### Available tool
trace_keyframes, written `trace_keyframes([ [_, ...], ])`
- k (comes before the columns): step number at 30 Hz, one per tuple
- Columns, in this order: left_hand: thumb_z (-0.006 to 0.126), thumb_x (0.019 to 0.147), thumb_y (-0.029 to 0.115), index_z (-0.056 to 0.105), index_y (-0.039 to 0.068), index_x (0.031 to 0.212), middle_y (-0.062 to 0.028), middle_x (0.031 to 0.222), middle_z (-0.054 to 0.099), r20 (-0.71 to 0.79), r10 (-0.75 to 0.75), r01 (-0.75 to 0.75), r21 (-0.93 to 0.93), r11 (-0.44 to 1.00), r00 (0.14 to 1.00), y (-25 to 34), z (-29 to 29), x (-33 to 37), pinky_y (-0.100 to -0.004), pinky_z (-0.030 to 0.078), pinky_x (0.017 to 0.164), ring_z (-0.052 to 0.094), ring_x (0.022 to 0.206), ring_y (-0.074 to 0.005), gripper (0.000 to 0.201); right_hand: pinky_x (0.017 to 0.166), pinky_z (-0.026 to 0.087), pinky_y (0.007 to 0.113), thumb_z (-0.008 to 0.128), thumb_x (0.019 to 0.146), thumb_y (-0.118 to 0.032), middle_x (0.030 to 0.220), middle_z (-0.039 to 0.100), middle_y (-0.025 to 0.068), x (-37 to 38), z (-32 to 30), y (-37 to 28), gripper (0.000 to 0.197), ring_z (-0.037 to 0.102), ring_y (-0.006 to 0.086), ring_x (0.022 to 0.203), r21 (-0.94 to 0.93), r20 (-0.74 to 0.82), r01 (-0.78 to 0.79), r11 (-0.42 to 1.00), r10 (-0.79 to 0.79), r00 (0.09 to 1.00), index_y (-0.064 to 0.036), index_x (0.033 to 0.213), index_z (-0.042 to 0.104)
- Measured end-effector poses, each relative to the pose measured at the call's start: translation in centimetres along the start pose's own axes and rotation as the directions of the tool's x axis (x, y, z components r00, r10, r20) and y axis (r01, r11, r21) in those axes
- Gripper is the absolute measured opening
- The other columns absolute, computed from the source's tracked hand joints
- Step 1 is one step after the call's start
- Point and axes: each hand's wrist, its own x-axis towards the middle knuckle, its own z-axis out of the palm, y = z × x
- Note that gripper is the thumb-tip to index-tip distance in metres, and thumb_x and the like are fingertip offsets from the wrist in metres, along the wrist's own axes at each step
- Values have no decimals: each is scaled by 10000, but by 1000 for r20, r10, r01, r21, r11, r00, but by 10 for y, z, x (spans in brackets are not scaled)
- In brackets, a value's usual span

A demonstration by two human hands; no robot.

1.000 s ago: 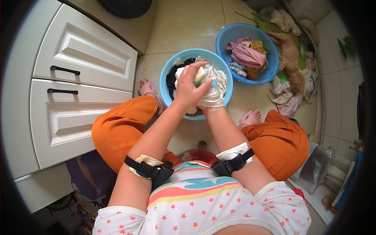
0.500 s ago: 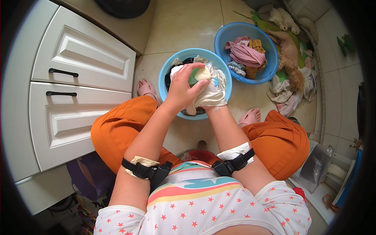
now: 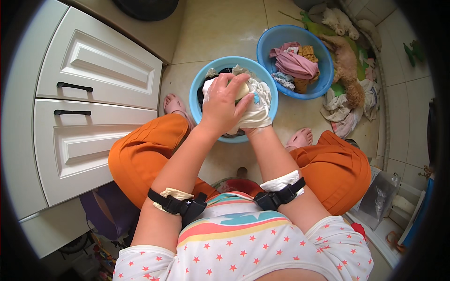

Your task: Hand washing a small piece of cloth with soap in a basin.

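My left hand (image 3: 221,104) is closed around a cream bar of soap (image 3: 242,91), its fingers bent over the top. Under the soap lies a wet white garment (image 3: 260,110) with a small blue print. My right hand (image 3: 254,131) is beneath this garment, which drapes over it; only the wrist edge shows, and its fingers are hidden. Both hands are over a light blue basin (image 3: 196,84) on the floor between my feet. Dark and pale clothes (image 3: 226,71) lie in the basin around the garment.
A darker blue basin (image 3: 264,47) holding pink, mustard and pale clothes stands at the far right. Beyond it, a tan dog (image 3: 345,65) lies near crumpled cloths (image 3: 338,108). White cabinet doors (image 3: 112,61) line the left side. Straps with buckles (image 3: 180,206) circle my forearms.
My left hand has turned over more and its fingers have closed down onto the soap, pressing it against the garment. The green patch seen inside the hand before is now covered.
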Motion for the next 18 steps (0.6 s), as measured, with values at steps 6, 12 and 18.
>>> trace_keyframes([
  [6,531,844,193,490,28,911,-78,827,516,-124,-435,280,-604,746,892,-23,7,1,-304,411,722,524,797,-193,183,779,473,346,344,901,-387,996,582,103,5,-1,-4,389,567,227,879,783,178,-291,550,251,952,-66,1032,519],
  [12,552,830,179,499,28,941,-83,873,536,71,-413,306,-785,539,908,-24,-2,1,-311,414,750,533,829,-196,195,793,466,339,328,908,-380,1026,562,97,8,-6,-3,385,550,229,909,771,190,-284,570,218,957,-70,1067,492],
  [18,647,711,121,544,30,896,-96,903,555,-105,31,-63,-309,949,994,-12,-3,3,-331,407,786,525,851,-259,231,819,458,336,316,919,-350,1066,532,84,6,1,-6,347,535,215,941,700,82,-235,674,252,964,-92,1095,466],
])
